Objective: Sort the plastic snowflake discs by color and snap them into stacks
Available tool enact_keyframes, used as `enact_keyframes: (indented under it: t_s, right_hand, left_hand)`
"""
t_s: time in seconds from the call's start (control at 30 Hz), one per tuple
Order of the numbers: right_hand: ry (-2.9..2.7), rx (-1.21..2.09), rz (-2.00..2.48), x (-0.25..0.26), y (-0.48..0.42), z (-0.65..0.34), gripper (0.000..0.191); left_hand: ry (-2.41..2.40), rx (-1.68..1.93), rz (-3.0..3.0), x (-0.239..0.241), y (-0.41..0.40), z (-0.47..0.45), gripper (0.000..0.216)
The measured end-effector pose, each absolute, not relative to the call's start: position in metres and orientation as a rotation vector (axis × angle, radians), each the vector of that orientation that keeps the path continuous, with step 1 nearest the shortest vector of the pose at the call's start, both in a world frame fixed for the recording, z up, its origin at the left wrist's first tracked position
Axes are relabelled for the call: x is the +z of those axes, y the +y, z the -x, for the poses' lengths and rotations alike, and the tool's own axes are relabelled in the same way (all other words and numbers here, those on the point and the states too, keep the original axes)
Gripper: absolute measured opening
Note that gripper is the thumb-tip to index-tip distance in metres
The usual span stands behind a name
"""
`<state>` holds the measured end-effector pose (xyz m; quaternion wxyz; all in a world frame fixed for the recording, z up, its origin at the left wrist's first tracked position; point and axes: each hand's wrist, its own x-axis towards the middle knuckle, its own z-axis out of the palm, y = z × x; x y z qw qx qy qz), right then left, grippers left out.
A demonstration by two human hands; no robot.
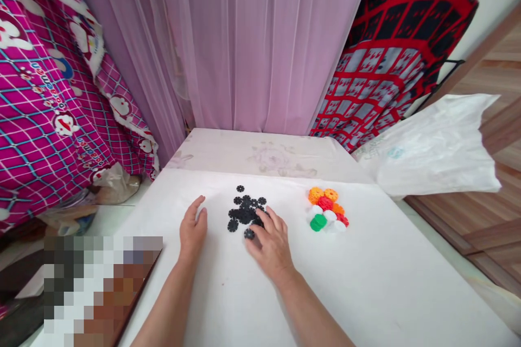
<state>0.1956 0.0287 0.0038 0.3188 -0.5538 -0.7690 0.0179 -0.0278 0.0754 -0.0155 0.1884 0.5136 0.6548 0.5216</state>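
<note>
A loose pile of small black notched plastic discs (245,212) lies on the white-covered table. My right hand (271,241) reaches over the pile's near right side, some fingertips among the discs. Between its thumb and index finger is one black disc (249,233), at the near edge of the pile. My left hand (194,227) is left of the pile, apart from it, its fingers stretched forward and the thumb separate, holding nothing. To the right lies a group of similar discs: orange discs (323,195), red discs (325,204), white discs (329,216) and green discs (318,222).
The white sheet (325,293) covers most of the table; a flowered cover (280,157) shows at its far end. A white plastic bag (439,146) is beside the right edge. Purple curtains (252,43) hang behind. A pixelated dark-edged object (122,287) is at the near left.
</note>
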Motion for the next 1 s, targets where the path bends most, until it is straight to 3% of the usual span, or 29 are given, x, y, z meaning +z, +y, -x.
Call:
enact_keyframes:
  t_s: [0.57, 1.0]
  right_hand:
    - [-1.936, 0.116, 1.704, -0.001, 0.039, -0.207, 0.027]
    - [-1.934, -0.078, 1.450, -0.006, 0.041, -0.206, 0.013]
  left_hand:
    - [1.813, 1.422, -1.362, -0.007, 0.076, 0.026, 0.037]
    - [1.834, 1.396, -1.399, -0.007, 0.076, 0.025, 0.036]
